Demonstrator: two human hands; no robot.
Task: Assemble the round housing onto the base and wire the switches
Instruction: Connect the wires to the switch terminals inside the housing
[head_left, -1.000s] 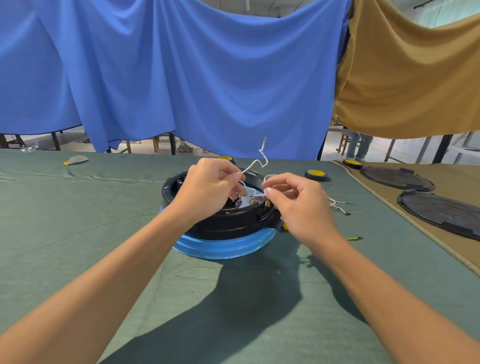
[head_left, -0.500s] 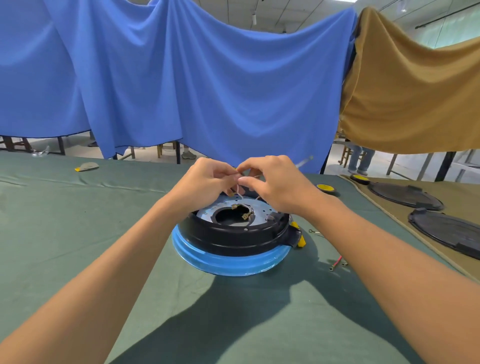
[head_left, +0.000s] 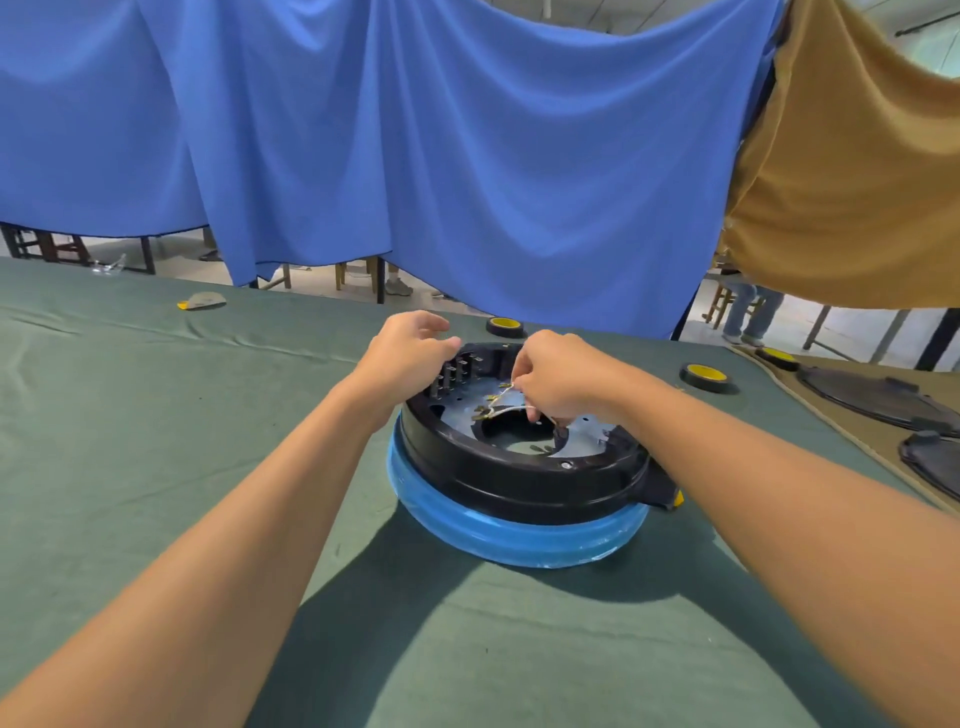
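In one housing (head_left: 519, 483): right hand (head_left: 558, 382) pinches perhaps two wires (head_left: 500, 404).

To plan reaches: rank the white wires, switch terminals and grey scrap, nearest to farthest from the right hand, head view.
1. White wires: pinched by the right hand.
2. Switch terminals: far-left inside the black housing.
3. Grey scrap: far left on the table.

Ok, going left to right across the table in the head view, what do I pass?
Grey scrap → left hand → right hand, pinching the white wires → tape roll right of the housing → black round lids.
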